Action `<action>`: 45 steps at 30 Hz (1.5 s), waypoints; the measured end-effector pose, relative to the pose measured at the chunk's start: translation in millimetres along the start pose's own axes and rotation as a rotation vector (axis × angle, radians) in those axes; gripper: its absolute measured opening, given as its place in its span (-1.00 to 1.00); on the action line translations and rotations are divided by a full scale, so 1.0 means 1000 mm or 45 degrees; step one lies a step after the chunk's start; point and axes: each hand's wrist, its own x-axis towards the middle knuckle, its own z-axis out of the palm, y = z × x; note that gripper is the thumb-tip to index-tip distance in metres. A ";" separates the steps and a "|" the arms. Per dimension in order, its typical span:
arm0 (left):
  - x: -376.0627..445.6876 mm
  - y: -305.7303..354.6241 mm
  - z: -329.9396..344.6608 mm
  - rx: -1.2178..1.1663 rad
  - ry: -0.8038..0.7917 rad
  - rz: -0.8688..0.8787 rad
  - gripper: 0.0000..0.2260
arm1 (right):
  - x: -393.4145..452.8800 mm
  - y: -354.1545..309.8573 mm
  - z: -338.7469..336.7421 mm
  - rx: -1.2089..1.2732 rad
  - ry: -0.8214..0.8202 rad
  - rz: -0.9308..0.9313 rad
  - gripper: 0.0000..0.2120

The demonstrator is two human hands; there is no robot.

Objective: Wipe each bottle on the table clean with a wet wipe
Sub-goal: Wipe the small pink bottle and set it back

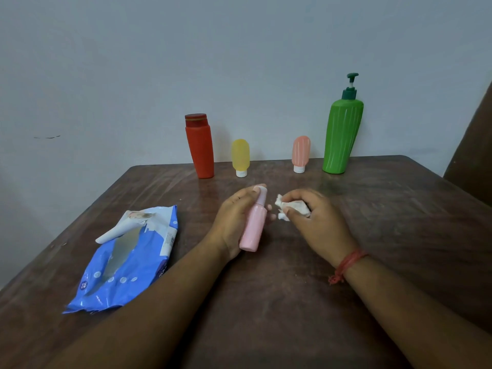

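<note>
My left hand (231,217) grips a small pink bottle (254,227), tilted with its cap pointing away from me, above the middle of the brown table (372,222). My right hand (316,222) holds a crumpled white wet wipe (290,207) just right of the bottle's neck, a small gap between them. Along the table's far edge stand a red bottle (200,146), a yellow tube (240,157) on its white cap, a salmon tube (300,153) on its white cap, and a tall green pump bottle (342,131).
A blue wet wipe pack (127,259) lies on the table's left side with its flap peeled open. A grey wall rises right behind the row of bottles. A dark chair back (471,161) shows at the right edge.
</note>
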 end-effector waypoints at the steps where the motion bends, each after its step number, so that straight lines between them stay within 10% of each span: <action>1: 0.001 0.000 -0.001 -0.080 -0.005 0.000 -0.74 | -0.001 -0.003 0.001 -0.046 -0.020 -0.060 -0.83; 8: 0.006 -0.003 -0.002 -0.187 -0.046 -0.066 -0.76 | -0.006 -0.016 0.012 -0.194 -0.041 -0.342 -0.59; 18: 0.003 -0.006 0.004 -0.143 -0.426 -0.157 -0.63 | -0.001 -0.019 0.002 -0.286 0.194 -0.341 -0.76; 36: -0.001 -0.010 0.007 0.029 -0.307 0.028 -0.67 | -0.001 -0.009 0.004 -0.439 -0.010 -0.611 -0.87; 45: 0.000 -0.009 0.005 0.119 -0.238 0.100 -0.62 | -0.003 -0.011 0.009 0.413 0.172 0.248 -0.81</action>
